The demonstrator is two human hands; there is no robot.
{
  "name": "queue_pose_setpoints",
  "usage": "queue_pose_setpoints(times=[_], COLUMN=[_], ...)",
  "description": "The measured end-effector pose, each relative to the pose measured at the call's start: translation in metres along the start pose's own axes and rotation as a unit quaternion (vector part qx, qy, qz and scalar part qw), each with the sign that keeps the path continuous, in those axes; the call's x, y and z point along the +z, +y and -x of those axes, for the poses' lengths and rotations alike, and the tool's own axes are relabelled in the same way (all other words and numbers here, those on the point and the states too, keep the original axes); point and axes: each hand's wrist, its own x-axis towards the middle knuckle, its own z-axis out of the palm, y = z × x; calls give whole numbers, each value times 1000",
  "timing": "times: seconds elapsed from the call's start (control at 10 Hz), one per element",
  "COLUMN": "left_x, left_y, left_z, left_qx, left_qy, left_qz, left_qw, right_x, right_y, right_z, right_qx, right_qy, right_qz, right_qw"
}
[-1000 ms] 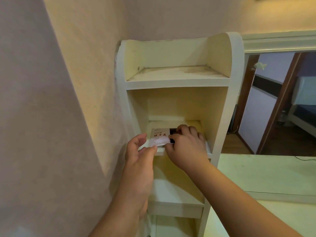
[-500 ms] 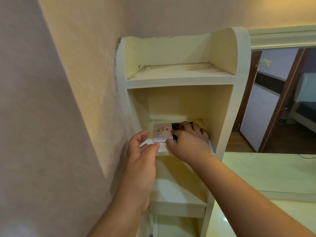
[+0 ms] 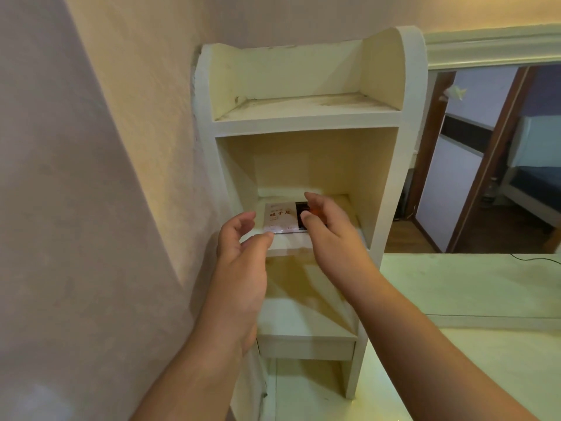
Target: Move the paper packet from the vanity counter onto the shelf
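One packet (image 3: 280, 217), one shelf unit (image 3: 306, 123), two hands (image 3: 239, 256) (image 3: 331, 229).

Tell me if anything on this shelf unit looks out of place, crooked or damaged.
Nothing serious. The paper packet lies flat on the middle shelf, near its front edge, and both hands are open beside it. The top shelf has dirty smudges, and the unit's upper left edge looks chipped.
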Motion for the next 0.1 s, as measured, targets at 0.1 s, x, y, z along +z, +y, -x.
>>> queue_pose_setpoints(times=[0.1], left_x=[-2], left_y=[-2], left_z=[0], left_qx=[12], left_qy=[3], left_qz=[-12], left_qw=[1000], right_x=[-10], right_y=[-4], right_z=[13], right_qx=[52], right_qy=[29], right_qz=[-128], right_qw=[990])
